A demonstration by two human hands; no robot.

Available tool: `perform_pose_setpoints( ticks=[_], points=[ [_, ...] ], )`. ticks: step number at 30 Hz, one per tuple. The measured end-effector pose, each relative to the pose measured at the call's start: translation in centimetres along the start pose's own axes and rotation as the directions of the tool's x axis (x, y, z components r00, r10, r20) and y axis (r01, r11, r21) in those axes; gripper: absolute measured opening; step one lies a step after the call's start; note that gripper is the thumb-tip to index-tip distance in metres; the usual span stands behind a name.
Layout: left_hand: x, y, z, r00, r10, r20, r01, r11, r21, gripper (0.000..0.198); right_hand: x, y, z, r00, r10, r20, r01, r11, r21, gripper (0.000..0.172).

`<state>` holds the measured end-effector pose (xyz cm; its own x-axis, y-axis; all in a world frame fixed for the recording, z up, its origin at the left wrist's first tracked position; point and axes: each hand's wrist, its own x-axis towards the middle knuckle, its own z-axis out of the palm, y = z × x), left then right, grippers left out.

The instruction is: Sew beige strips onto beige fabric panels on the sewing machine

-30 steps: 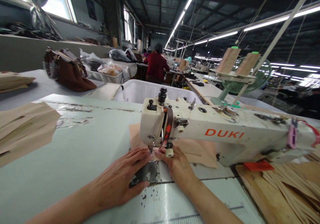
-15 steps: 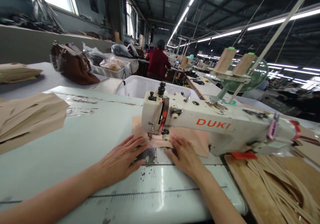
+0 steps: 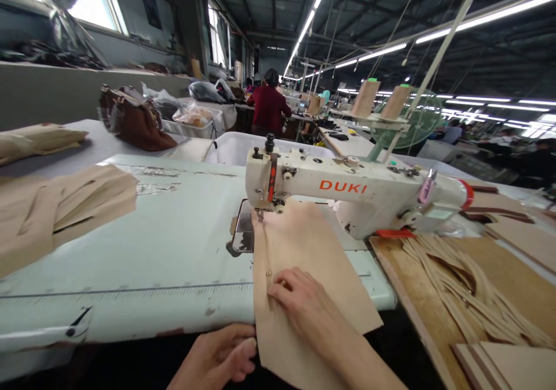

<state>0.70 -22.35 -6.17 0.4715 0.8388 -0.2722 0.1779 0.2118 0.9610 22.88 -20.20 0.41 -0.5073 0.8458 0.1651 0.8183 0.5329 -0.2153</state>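
A beige fabric piece (image 3: 313,251) with a zipper seam runs from the needle of a white DUKI sewing machine (image 3: 347,190) down over the front edge of the pale green table (image 3: 152,251). My right hand (image 3: 304,306) lies on the fabric beside the seam, fingers curled and pressing. Below the table edge, my left hand (image 3: 221,358) pinches the fabric's left border between thumb and fingers.
Stacked beige fabric pieces (image 3: 61,210) lie at the table's left. Beige strips (image 3: 460,285) are heaped on a wooden board at the right. Behind the machine stand a white bin (image 3: 230,146), a brown handbag (image 3: 134,123), thread cones (image 3: 382,100) and a person in red (image 3: 268,109).
Both hands have drawn back from the needle toward me, pulling the fabric out over the table's front edge. My left hand has dropped below the edge and gripped the fabric's border.
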Motion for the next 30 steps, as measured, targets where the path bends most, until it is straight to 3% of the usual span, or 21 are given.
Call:
perform_pose_setpoints(
  ticks=[3, 7, 10, 12, 13, 16, 17, 18, 20, 22, 24, 27, 30],
  points=[
    [0.9, 0.4, 2.0, 1.000, -0.008, 0.008, 0.010, 0.966, -0.259, 0.062, 1.2, -0.1, 0.2, 0.999, 0.030, 0.025, -0.028, 0.998, -0.047, 0.026],
    [0.8, 1.0, 2.9, 0.992, 0.105, -0.071, -0.120, 0.954, -0.276, 0.047, 2.8, -1.1, 0.6, 0.954, 0.300, -0.014, -0.300, 0.952, -0.064, 0.017],
    [0.1, 1.3, 2.3, 0.994, 0.063, -0.084, -0.087, 0.941, -0.328, 0.044, 2.2, -1.7, -0.2, 0.924, 0.381, -0.023, -0.376, 0.920, 0.106, 0.014],
    [-0.3, 1.7, 1.8, 0.996, 0.025, -0.081, -0.055, 0.920, -0.387, 0.044, 0.7, -2.1, -0.9, 0.958, 0.287, -0.020, -0.275, 0.932, 0.238, 0.018],
    [-0.5, 1.9, 1.6, 0.997, 0.033, -0.075, -0.061, 0.914, -0.401, 0.043, -0.4, -2.3, -1.1, 0.979, 0.203, -0.017, -0.190, 0.940, 0.283, 0.028],
    [-0.9, 3.0, 1.6, 0.991, 0.091, -0.095, -0.123, 0.897, -0.424, 0.038, -3.3, -3.0, -0.5, 0.998, -0.068, -0.002, 0.066, 0.954, 0.294, 0.081],
    [-0.9, 3.4, 1.7, 0.988, 0.104, -0.110, -0.142, 0.891, -0.432, 0.037, -3.9, -3.2, -0.1, 0.994, -0.109, 0.000, 0.105, 0.956, 0.272, 0.091],
    [-0.9, 3.7, 1.9, 0.986, 0.115, -0.124, -0.158, 0.887, -0.434, 0.037, -4.3, -3.3, 0.4, 0.993, -0.121, -0.004, 0.118, 0.959, 0.257, 0.092],
    [-0.8, 4.1, 1.9, 0.978, 0.140, -0.154, -0.191, 0.895, -0.402, 0.034, -4.4, -3.3, 0.9, 0.997, -0.069, -0.039, 0.077, 0.956, 0.282, 0.075],
    [-0.8, 3.9, 1.7, 0.973, 0.153, -0.172, -0.205, 0.917, -0.343, 0.039, -3.8, -3.0, 0.6, 0.997, 0.031, -0.066, -0.002, 0.917, 0.398, 0.056],
    [-0.9, 3.4, 1.3, 0.981, 0.089, -0.172, -0.144, 0.928, -0.345, 0.052, -2.9, -2.6, -0.6, 0.992, 0.115, -0.045, -0.074, 0.848, 0.525, 0.037],
    [-1.0, 2.7, 0.7, 0.987, -0.070, -0.148, 0.008, 0.923, -0.386, 0.060, -1.8, -2.4, -2.3, 0.993, 0.119, 0.008, -0.099, 0.783, 0.615, 0.035],
    [-0.9, 2.5, 0.5, 0.982, -0.102, -0.159, 0.046, 0.946, -0.322, 0.066, -1.4, -2.4, -2.9, 0.995, 0.099, 0.011, -0.083, 0.769, 0.634, 0.038]
  ],
)
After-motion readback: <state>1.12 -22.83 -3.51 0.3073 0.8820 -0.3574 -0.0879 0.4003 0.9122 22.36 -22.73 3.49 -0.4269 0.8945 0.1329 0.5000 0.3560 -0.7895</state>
